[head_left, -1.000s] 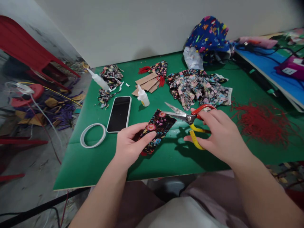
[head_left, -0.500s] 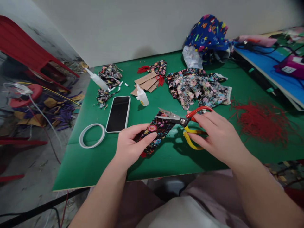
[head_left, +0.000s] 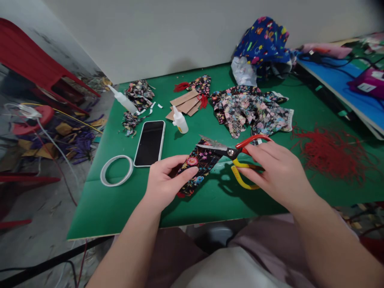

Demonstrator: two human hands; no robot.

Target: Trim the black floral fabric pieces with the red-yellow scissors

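My left hand (head_left: 168,182) pinches a strip of black floral fabric (head_left: 195,170) between thumb and fingers, a bit of red showing at its lower end. In my right hand (head_left: 274,170) is a pair of scissors (head_left: 230,153) with one red and one yellow handle. Its blades lie across the upper end of the fabric, pointing left. Behind my hands stands a small white glue bottle (head_left: 180,122), beside several brown card pieces (head_left: 186,103). A finished-looking floral piece with red tassels (head_left: 200,85) lies behind the cards.
On the green table (head_left: 99,216) lie a phone (head_left: 150,144), a roll of tape (head_left: 117,171), another bottle (head_left: 124,101), floral fabric pieces (head_left: 243,106) and a heap of red threads (head_left: 333,156). A blue patterned cloth (head_left: 261,44) sits at the back, near a blue board (head_left: 357,84).
Almost nothing differs. The scissors' handles and my right hand have shifted very slightly right; the blades stay at the fabric's upper end, and my left hand keeps its grip.
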